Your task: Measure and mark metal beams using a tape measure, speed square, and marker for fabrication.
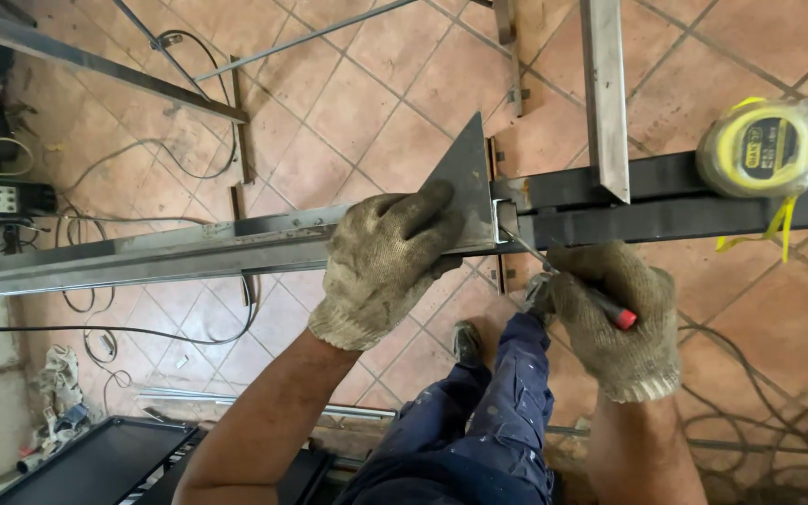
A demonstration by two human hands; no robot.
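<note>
While the gloved left hand (387,257) pressed a triangular metal square (467,178) onto a steel bar (142,252), the gloved right hand (614,313) gripped a red-tipped scriber (568,278) beside it.

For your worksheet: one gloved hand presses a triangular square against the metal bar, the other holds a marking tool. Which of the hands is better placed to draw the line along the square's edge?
The right hand, probably: it grips the scriber with its tip at the triangular square edge, while the left hand pins the square to the metal bar.
</note>
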